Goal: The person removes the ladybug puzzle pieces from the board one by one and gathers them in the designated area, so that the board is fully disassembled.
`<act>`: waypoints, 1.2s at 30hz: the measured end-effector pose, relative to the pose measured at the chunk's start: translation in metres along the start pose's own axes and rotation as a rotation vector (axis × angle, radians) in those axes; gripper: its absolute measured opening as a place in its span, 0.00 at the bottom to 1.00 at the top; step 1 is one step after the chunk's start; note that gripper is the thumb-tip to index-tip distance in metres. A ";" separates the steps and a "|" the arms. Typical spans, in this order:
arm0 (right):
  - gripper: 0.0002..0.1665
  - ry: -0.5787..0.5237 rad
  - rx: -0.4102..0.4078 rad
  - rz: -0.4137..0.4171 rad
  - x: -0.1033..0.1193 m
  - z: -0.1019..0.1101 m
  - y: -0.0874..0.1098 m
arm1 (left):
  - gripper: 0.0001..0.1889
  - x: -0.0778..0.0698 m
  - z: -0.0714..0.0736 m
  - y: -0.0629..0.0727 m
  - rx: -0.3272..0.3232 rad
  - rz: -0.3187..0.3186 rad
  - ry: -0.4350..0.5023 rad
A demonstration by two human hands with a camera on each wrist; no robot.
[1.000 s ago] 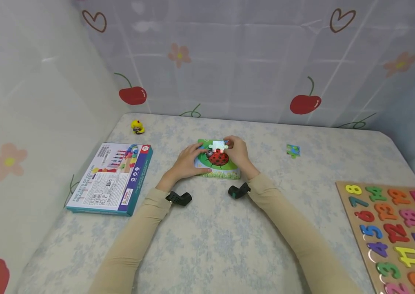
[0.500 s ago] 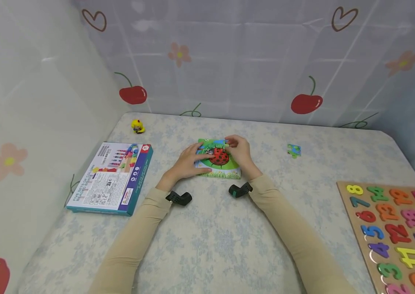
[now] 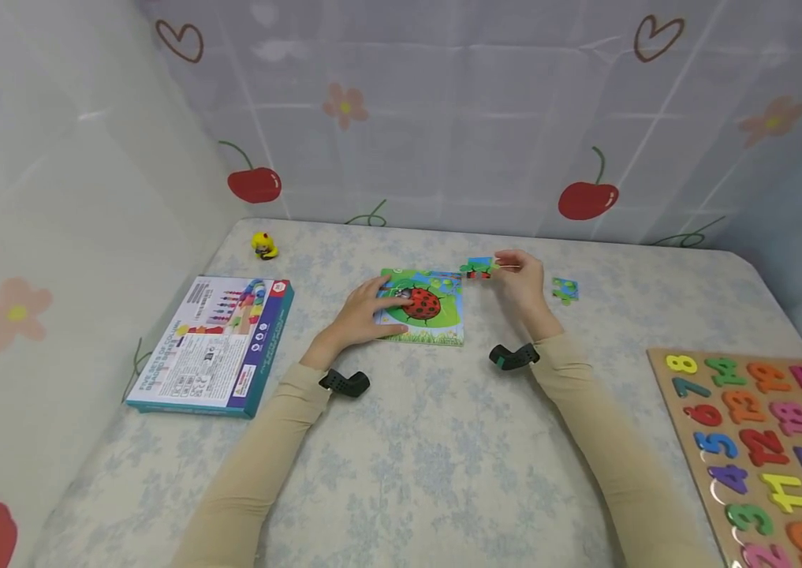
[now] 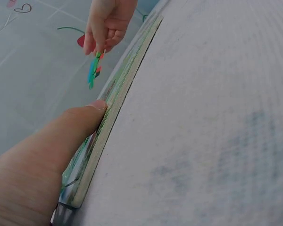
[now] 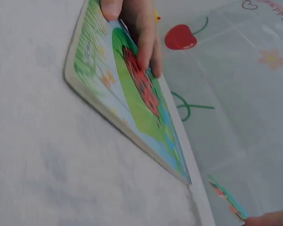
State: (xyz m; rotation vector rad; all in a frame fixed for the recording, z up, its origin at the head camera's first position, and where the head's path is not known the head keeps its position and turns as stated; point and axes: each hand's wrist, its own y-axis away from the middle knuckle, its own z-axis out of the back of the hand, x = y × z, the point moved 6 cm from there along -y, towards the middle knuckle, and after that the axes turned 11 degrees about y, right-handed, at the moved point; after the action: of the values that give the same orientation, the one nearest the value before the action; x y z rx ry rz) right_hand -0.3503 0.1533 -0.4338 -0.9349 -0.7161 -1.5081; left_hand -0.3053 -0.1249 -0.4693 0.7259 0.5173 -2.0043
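Note:
A wooden ladybug puzzle board [image 3: 436, 331] lies on the table, its grassy edge toward me. My left hand [image 3: 361, 312] rests on its left side with spread fingers; the left wrist view shows the thumb [image 4: 85, 117] at the board's edge. Off the board's upper right corner, my right hand [image 3: 524, 285] pinches a jigsaw piece [image 3: 480, 267] with blue, green and red print. That piece hangs above the table surface in both wrist views. Another blue-green jigsaw piece [image 3: 565, 289] lies on the table just right of the right hand.
To the left lies a boxed beaded-column set [image 3: 219, 347]. A small yellow-haired figure [image 3: 264, 246] stands at the back left. On the right is a wooden number board [image 3: 755, 457] with several coloured numerals. A printed curtain [image 3: 429, 142] hangs behind the table.
My right hand has moved right, off the board, carrying the jigsaw piece that lay over the ladybug. The ladybug print now shows more fully. My left hand stays on the board.

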 end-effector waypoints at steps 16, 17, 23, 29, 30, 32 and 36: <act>0.20 0.046 -0.099 -0.114 -0.043 0.051 0.001 | 0.29 0.002 0.001 0.003 -0.010 0.017 0.021; 0.20 0.057 -0.104 -0.113 -0.044 0.051 0.001 | 0.29 0.002 0.001 0.003 -0.012 0.016 0.021; 0.20 0.079 -0.117 -0.105 -0.046 0.051 -0.003 | 0.29 -0.002 0.003 0.004 -0.017 0.005 0.027; 0.22 0.073 -0.133 -0.125 -0.048 0.053 -0.001 | 0.34 -0.002 0.004 0.004 -0.039 -0.037 0.045; 0.22 0.068 -0.136 -0.133 -0.048 0.053 -0.001 | 0.36 -0.002 0.004 0.003 -0.046 -0.041 0.046; 0.21 0.059 -0.141 -0.147 -0.048 0.053 -0.001 | 0.41 -0.001 0.004 0.002 -0.057 -0.039 0.047; 0.18 0.064 -0.135 -0.130 -0.043 0.050 0.000 | 0.46 0.001 0.003 0.000 -0.056 0.007 0.042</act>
State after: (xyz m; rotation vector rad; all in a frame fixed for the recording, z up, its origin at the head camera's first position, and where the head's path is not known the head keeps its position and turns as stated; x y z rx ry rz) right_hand -0.3413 0.2176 -0.4462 -0.9510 -0.6451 -1.7110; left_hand -0.3066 -0.1270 -0.4676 0.7353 0.5927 -1.9642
